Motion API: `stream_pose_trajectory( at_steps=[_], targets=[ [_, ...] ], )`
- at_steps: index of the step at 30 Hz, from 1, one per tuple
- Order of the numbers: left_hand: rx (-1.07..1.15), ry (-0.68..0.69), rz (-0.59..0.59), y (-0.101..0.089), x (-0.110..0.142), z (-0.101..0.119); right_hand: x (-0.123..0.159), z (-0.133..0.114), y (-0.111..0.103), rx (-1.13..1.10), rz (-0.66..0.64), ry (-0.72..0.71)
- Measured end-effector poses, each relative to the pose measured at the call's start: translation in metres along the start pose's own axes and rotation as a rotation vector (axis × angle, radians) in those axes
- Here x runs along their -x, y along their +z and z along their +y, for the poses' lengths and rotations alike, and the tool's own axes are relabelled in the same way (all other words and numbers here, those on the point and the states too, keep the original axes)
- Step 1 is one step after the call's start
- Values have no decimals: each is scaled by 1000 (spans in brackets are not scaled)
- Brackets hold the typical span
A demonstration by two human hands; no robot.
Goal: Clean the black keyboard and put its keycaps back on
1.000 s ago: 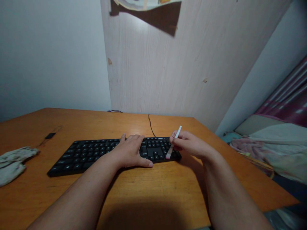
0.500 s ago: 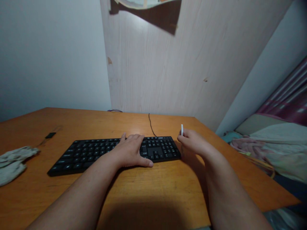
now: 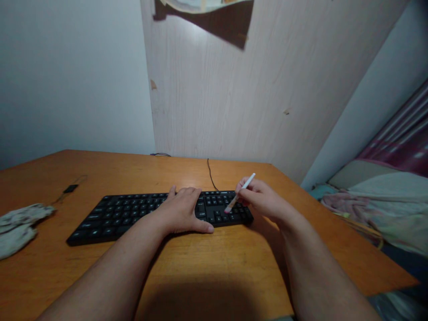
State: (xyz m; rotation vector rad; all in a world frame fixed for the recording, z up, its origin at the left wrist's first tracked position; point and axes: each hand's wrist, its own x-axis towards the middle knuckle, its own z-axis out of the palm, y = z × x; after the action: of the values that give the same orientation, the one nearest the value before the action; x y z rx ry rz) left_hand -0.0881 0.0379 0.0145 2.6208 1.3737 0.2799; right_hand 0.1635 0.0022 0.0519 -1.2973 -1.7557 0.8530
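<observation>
A black keyboard lies across the wooden table. My left hand rests over its middle, fingers spread toward the far edge and thumb stretched along the near edge, covering some keys. In my right hand is a small brush with a white handle, pinched between thumb and fingers. The brush slants down to the left, its pinkish tip at the keys beside the number pad. Part of the number pad is hidden behind my right hand.
At the left of the wooden table lie a pale patterned cloth and a small black item with a thin cord. A black cable runs from the keyboard to the back edge. Bedding is beyond the right edge.
My right hand has moved left from the keyboard's right end, over the number pad. The brush has swung from nearly upright to slanting, with its tip now showing. My left hand stays put.
</observation>
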Motion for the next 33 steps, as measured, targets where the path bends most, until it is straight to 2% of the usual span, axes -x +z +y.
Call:
stream_pose_trajectory(
  at_steps=[5, 10, 16, 20, 22, 24, 29, 33],
  targets=[
    [6, -3, 8, 0, 0, -1, -2, 11, -3, 153, -27, 2],
    [2, -12, -3, -1, 1, 0, -2, 17, -11, 302, 71, 4],
    [-5, -8, -2, -1, 1, -1, -1, 18, -21, 505, 130, 16],
    [-2, -11, 6, -1, 1, -1, -3, 18, -29, 629, 267, 12],
    [-2, -10, 6, 0, 2, -1, -5, 18, -30, 600, 343, -24],
    [-4, -8, 8, 0, 2, -1, -6, 17, -27, 481, 348, -67],
    [-10, -7, 12, 1, 1, 0, -7, 14, -7, 164, 182, -60],
    [-6, -2, 16, 1, 1, 1, -8, 16, 1, 145, 96, -45]
  ],
)
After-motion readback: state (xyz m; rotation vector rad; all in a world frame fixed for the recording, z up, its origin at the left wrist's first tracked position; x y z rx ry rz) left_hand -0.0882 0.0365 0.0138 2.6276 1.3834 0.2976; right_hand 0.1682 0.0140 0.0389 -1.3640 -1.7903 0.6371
